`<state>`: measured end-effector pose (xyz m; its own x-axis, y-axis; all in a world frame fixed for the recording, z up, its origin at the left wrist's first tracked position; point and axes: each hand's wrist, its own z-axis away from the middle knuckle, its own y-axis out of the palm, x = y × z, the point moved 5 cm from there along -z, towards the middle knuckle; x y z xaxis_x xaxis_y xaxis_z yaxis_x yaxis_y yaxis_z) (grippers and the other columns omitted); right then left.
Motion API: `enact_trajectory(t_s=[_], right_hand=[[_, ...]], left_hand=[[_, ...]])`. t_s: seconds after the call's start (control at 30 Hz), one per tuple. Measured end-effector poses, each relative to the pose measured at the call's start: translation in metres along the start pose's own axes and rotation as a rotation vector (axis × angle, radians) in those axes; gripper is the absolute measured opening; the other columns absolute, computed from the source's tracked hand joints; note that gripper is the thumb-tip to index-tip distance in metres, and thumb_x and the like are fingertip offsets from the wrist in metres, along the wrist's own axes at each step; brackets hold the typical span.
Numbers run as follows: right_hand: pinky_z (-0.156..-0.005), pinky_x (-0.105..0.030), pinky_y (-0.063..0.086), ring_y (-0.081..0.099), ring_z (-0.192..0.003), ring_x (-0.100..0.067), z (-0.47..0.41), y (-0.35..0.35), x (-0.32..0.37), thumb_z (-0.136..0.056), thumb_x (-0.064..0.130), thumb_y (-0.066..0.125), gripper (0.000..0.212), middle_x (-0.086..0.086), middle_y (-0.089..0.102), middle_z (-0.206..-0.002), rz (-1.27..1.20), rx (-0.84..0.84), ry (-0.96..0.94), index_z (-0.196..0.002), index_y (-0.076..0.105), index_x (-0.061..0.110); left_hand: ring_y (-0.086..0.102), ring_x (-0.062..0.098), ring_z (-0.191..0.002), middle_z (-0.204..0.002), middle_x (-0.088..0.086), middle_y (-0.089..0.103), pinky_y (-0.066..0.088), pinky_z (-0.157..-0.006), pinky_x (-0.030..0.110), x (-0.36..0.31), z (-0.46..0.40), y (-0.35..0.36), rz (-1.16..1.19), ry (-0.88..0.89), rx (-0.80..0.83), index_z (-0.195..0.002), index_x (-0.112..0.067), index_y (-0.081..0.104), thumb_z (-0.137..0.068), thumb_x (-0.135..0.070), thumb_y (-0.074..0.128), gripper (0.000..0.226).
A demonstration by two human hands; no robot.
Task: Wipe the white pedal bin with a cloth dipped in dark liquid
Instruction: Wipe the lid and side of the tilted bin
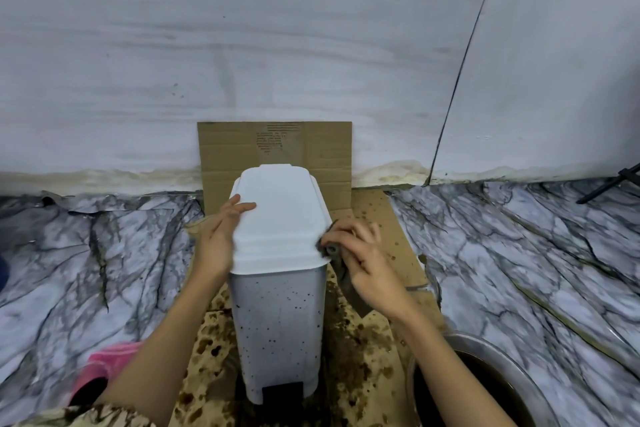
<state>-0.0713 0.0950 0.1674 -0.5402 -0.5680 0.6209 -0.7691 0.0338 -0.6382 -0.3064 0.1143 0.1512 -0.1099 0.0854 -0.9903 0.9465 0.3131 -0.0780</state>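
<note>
The white pedal bin [278,308] stands upright on stained cardboard, lid closed, its front wall dotted with dark specks and its black pedal at the bottom. My left hand [220,234] lies against the lid's left side, fingers straight and reaching onto the top. My right hand [363,262] grips a dark wet cloth [330,248] and holds it against the lid's right edge. Part of the cloth hangs down behind the hand along the bin's right side.
A metal bowl of dark liquid [485,388] sits at the lower right. Brown cardboard [273,146] covers the floor under the bin and leans on the white wall. Marble-patterned floor [86,253] spreads both sides. A pink slipper [104,366] lies lower left; a black tripod leg [613,185] stands far right.
</note>
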Motion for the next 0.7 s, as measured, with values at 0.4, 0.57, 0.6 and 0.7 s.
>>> enact_trajectory(t_s=[0.4,0.57,0.6,0.7], right_hand=[[-0.073,-0.023,0.016,0.036,-0.112,-0.029,-0.064,0.018,-0.048,-0.095,-0.005,0.031,0.042,0.006,0.046,-0.112,0.028,0.052,0.327,-0.114,0.063,0.016],[-0.085,-0.018,0.024,0.037,-0.112,-0.023,-0.029,0.004,-0.029,-0.097,-0.002,0.036,0.039,0.015,0.049,-0.106,-0.072,-0.028,0.313,-0.106,0.065,0.023],[-0.088,-0.014,0.025,0.039,-0.113,-0.02,-0.017,0.0,-0.017,-0.096,-0.002,0.038,0.04,0.019,0.051,-0.107,-0.092,-0.048,0.269,-0.102,0.066,0.027],[-0.094,-0.015,0.027,0.042,-0.111,-0.011,0.006,0.0,0.023,-0.093,-0.004,0.045,0.043,0.026,0.052,-0.11,-0.103,-0.055,0.09,-0.099,0.067,0.032]], left_hand=[[0.039,0.015,-0.134,-0.137,-0.013,0.046,0.026,-0.115,0.046,-0.003,-0.002,0.001,-0.003,-0.005,-0.016,-0.105,-0.022,0.069,-0.1,-0.023,0.04,0.03],[0.04,0.013,-0.133,-0.134,-0.017,0.048,0.027,-0.115,0.045,0.003,-0.006,0.0,0.015,-0.009,-0.001,-0.102,-0.025,0.07,-0.099,-0.027,0.041,0.029],[0.04,0.012,-0.133,-0.134,-0.017,0.048,0.027,-0.115,0.044,0.005,-0.006,-0.001,0.029,-0.008,-0.001,-0.102,-0.025,0.071,-0.099,-0.027,0.042,0.029],[0.04,0.012,-0.133,-0.135,-0.016,0.048,0.026,-0.115,0.04,0.006,-0.008,0.002,0.017,0.002,-0.011,-0.103,-0.023,0.072,-0.099,-0.028,0.042,0.03]])
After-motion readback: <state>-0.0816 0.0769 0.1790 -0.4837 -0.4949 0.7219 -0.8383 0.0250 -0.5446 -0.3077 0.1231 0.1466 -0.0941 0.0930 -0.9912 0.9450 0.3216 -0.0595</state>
